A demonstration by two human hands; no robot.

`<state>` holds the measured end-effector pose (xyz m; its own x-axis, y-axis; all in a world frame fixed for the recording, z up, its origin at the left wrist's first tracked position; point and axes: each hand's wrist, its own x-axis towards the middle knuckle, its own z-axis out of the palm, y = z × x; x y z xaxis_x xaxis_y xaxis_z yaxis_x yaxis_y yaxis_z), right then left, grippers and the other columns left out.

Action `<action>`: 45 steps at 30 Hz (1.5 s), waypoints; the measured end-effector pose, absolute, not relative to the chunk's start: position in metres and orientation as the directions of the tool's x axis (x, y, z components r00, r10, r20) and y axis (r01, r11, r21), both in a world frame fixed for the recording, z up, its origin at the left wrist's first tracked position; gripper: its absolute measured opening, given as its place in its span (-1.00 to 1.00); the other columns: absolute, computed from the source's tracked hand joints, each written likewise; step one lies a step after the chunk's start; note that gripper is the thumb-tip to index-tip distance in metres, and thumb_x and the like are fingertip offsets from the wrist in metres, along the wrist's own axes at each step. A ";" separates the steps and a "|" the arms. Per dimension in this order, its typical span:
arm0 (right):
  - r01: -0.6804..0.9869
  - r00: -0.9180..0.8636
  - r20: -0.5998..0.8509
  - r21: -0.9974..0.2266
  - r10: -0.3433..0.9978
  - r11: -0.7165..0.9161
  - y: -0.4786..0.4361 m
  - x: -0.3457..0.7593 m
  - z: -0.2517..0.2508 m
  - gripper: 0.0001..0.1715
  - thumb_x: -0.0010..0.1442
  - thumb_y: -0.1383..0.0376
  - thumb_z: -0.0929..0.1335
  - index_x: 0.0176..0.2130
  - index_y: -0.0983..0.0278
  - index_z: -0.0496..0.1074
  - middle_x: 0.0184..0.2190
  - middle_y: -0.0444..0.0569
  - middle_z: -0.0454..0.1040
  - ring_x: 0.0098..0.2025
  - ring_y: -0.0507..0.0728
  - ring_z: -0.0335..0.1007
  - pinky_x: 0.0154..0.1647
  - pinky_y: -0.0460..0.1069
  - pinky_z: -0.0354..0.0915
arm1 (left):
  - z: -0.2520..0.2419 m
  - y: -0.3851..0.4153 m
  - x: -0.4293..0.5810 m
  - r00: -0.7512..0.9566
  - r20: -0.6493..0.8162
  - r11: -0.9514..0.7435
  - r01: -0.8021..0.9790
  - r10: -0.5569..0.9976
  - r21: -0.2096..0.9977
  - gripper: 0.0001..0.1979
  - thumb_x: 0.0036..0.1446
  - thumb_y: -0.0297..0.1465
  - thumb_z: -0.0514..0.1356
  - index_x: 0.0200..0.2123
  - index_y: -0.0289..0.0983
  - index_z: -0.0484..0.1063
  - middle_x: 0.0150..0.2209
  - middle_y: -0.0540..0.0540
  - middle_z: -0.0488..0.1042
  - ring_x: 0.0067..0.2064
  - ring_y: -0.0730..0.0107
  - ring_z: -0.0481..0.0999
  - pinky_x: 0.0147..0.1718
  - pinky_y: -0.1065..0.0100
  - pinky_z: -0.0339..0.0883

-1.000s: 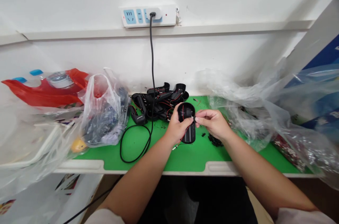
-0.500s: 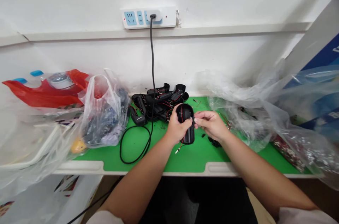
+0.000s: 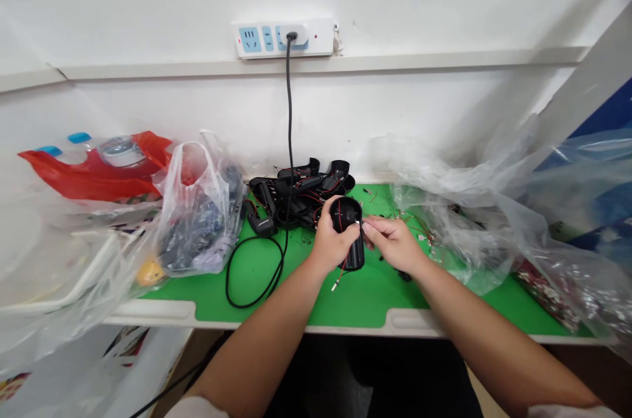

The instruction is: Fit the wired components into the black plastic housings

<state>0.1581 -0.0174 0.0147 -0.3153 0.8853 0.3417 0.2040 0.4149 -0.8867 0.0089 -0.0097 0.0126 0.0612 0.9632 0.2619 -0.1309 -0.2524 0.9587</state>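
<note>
black housing, red wires, green mat

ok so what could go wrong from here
The red wire trailing from the black capsule-shaped housing in the left hand hangs loose, so it could snag or get tugged. The right hand works right at the housing's top, so a slip might knock it onto the green mat. The small wire scraps near the clear plastic bag could get lost in its folds.

Left hand curled closed, right hand seemingly pinching
</note>
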 end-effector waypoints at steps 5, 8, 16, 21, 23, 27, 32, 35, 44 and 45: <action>0.333 -0.321 0.443 -0.775 0.837 0.537 -0.024 0.149 0.012 -0.67 0.24 0.22 0.20 -0.49 0.26 0.35 -0.51 -0.08 0.32 -0.45 0.06 0.23 -0.38 -0.02 0.18 | 0.017 -0.011 0.009 0.012 0.364 -0.363 -0.041 0.931 0.931 -0.53 -0.11 -0.49 0.21 -0.07 -0.21 0.23 -0.19 -0.05 0.37 -0.18 0.36 0.39 -0.12 0.30 0.27; 0.386 -0.272 0.505 -0.722 0.819 0.574 -0.027 0.143 0.005 -0.72 0.24 0.26 0.18 -0.43 0.25 0.36 -0.53 -0.08 0.31 -0.47 0.05 0.24 -0.39 -0.03 0.19 | 0.017 -0.012 0.010 -0.019 0.368 -0.369 -0.029 0.929 0.929 -0.54 -0.13 -0.51 0.21 -0.09 -0.21 0.24 -0.23 -0.04 0.37 -0.22 0.37 0.38 -0.14 0.32 0.27; 0.513 -0.204 0.561 -0.637 0.802 0.576 -0.037 0.137 -0.009 -0.73 0.23 0.33 0.17 -0.18 0.25 0.40 -0.48 -0.01 0.34 -0.44 0.11 0.25 -0.37 0.01 0.21 | 0.013 -0.016 0.014 -0.049 0.364 -0.364 0.010 0.930 0.931 -0.54 -0.14 -0.51 0.21 -0.10 -0.22 0.25 -0.22 -0.04 0.36 -0.24 0.39 0.37 -0.18 0.35 0.27; 0.530 -0.202 0.564 -0.625 0.801 0.574 -0.040 0.134 -0.012 -0.72 0.22 0.34 0.18 -0.16 0.27 0.42 -0.48 0.01 0.34 -0.44 0.12 0.25 -0.35 0.03 0.22 | 0.013 -0.017 0.014 -0.063 0.379 -0.379 0.022 0.923 0.925 -0.56 -0.14 -0.53 0.20 -0.11 -0.23 0.27 -0.21 -0.05 0.36 -0.22 0.38 0.37 -0.16 0.35 0.27; 0.504 -0.193 0.560 -0.648 0.806 0.571 -0.037 0.134 -0.011 -0.71 0.22 0.32 0.18 -0.16 0.25 0.43 -0.48 0.00 0.35 -0.43 0.12 0.27 -0.34 0.03 0.23 | 0.012 -0.015 0.014 -0.061 0.340 -0.341 0.000 0.938 0.940 -0.55 -0.14 -0.51 0.22 -0.10 -0.22 0.27 -0.21 -0.04 0.36 -0.23 0.39 0.37 -0.16 0.35 0.27; 0.367 -0.163 0.522 -0.756 0.837 0.543 -0.025 0.142 -0.004 -0.70 0.23 0.24 0.21 -0.17 0.23 0.47 -0.44 -0.01 0.40 -0.39 0.11 0.32 -0.31 0.03 0.27 | 0.012 -0.012 0.014 -0.012 0.094 -0.094 -0.181 0.996 0.979 -0.56 -0.12 -0.43 0.24 -0.10 -0.20 0.25 -0.32 0.02 0.36 -0.33 0.45 0.37 -0.28 0.38 0.30; 0.050 -0.130 0.381 -0.920 0.915 0.390 -0.005 0.162 0.009 -0.54 0.19 0.14 0.28 0.08 0.12 0.33 -0.04 -0.05 0.43 -0.01 0.15 0.34 0.05 0.09 0.23 | 0.019 -0.018 0.014 0.334 -0.141 0.237 -0.266 0.932 0.935 -0.51 -0.12 -0.39 0.25 -0.06 -0.16 0.22 -0.43 0.08 0.34 -0.50 0.54 0.33 -0.51 0.46 0.25; -0.087 -0.246 0.343 -0.939 0.907 0.331 -0.001 0.169 0.012 -0.48 0.17 0.10 0.30 0.12 0.10 0.28 0.10 -0.10 0.33 0.12 0.17 0.24 0.17 0.13 0.13 | 0.022 -0.020 0.013 0.429 -0.169 0.297 -0.251 0.887 0.921 -0.49 -0.11 -0.38 0.26 -0.04 -0.18 0.20 -0.46 0.09 0.34 -0.53 0.55 0.33 -0.54 0.48 0.21; 0.098 -0.010 0.385 -0.918 0.923 0.384 -0.006 0.163 0.006 -0.50 0.07 0.10 0.37 0.00 0.21 0.41 -0.03 0.00 0.45 -0.02 0.23 0.40 0.06 0.19 0.28 | 0.007 -0.011 0.009 0.459 0.137 -0.084 -0.135 0.878 0.987 -0.25 -0.17 -0.41 0.36 0.12 -0.22 0.15 -0.02 -0.15 0.40 -0.03 0.22 0.42 -0.03 0.23 0.27; 0.132 0.005 0.399 -0.909 0.917 0.395 -0.007 0.161 0.004 -0.51 0.08 0.11 0.37 0.00 0.21 0.41 -0.03 0.01 0.45 -0.02 0.23 0.40 0.07 0.19 0.28 | 0.004 -0.010 0.010 0.456 0.184 -0.134 -0.140 0.871 0.981 -0.27 -0.15 -0.42 0.35 0.13 -0.22 0.16 0.05 -0.16 0.36 0.05 0.18 0.36 0.04 0.20 0.22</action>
